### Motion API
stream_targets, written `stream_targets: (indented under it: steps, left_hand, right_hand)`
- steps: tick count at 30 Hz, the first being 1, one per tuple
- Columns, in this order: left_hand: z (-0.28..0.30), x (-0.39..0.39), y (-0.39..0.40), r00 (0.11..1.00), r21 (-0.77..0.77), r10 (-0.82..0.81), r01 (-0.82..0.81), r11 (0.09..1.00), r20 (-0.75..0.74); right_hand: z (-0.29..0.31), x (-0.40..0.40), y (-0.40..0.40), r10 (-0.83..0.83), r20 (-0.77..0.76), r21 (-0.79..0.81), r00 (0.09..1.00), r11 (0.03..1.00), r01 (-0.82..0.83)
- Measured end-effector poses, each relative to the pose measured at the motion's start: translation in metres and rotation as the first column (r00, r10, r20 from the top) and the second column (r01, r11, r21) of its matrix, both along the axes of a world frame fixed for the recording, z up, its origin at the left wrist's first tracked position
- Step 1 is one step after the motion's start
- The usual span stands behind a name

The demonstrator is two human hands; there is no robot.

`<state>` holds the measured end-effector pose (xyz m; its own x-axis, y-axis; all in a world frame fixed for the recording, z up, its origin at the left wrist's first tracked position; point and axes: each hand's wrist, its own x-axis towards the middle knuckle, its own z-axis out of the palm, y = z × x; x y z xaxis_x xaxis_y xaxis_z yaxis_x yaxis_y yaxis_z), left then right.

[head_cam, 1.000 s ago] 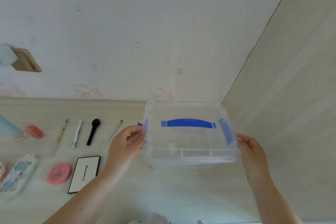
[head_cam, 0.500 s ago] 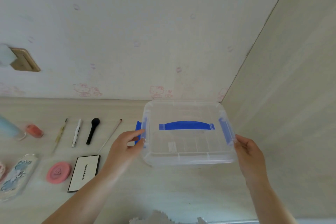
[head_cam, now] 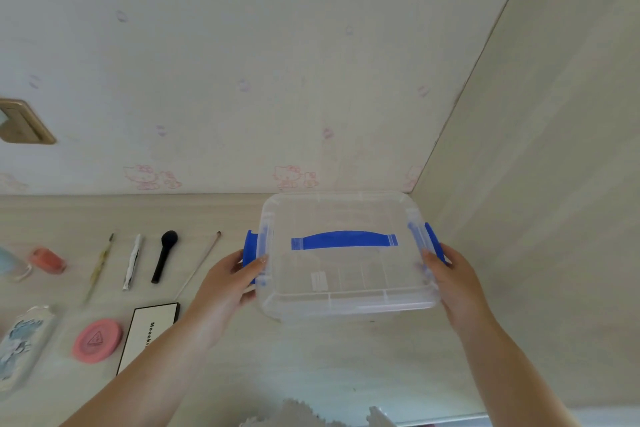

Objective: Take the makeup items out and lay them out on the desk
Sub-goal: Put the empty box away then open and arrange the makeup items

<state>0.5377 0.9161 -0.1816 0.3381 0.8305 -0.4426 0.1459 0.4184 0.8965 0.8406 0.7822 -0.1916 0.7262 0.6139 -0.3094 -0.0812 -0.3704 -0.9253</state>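
Note:
A clear plastic box (head_cam: 346, 284) with a blue handle (head_cam: 343, 240) on its lid stands on the desk by the right wall. My left hand (head_cam: 230, 282) grips its left side at the blue latch (head_cam: 250, 253). My right hand (head_cam: 450, 282) grips its right side at the other blue latch (head_cam: 433, 243). The box looks empty inside. Laid out on the desk to the left are a thin brush (head_cam: 199, 265), a black brush (head_cam: 164, 255), a white stick (head_cam: 132, 265), a yellow tool (head_cam: 100, 265), a black-edged white palette (head_cam: 145, 333) and a pink round compact (head_cam: 97, 340).
Further left lie a small orange-pink jar (head_cam: 47, 260), a pale blue bottle (head_cam: 10, 263) and a patterned case (head_cam: 20, 345). The wall (head_cam: 242, 80) runs behind the desk, and a side panel (head_cam: 540, 218) closes it on the right. A switch plate (head_cam: 24, 121) sits on the wall.
The box has come down from a tilted, lifted hold to rest flat on the desk, a little further back. Both hands stayed on its sides, now at the latches.

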Motion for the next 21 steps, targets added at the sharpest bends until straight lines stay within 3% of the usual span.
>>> stream_targets:
  steps: [5,12,21]
  left_hand:
    - [0.006,0.005,-0.003,0.994,0.164,0.076,-0.063,0.984,-0.074]
    - [0.003,0.021,-0.013,0.959,0.391,0.145,-0.039,0.919,-0.244]
    - [-0.008,0.022,-0.008,0.939,0.484,0.172,-0.007,0.875,-0.299]
  right_hand:
    - [0.002,-0.004,-0.001,-0.049,0.157,0.039,0.986,0.998,0.043]
    - [0.001,-0.004,0.0,-0.027,0.175,0.01,0.984,1.0,0.026]
    - [0.003,-0.005,0.0,-0.028,0.225,0.001,0.974,1.0,0.028]
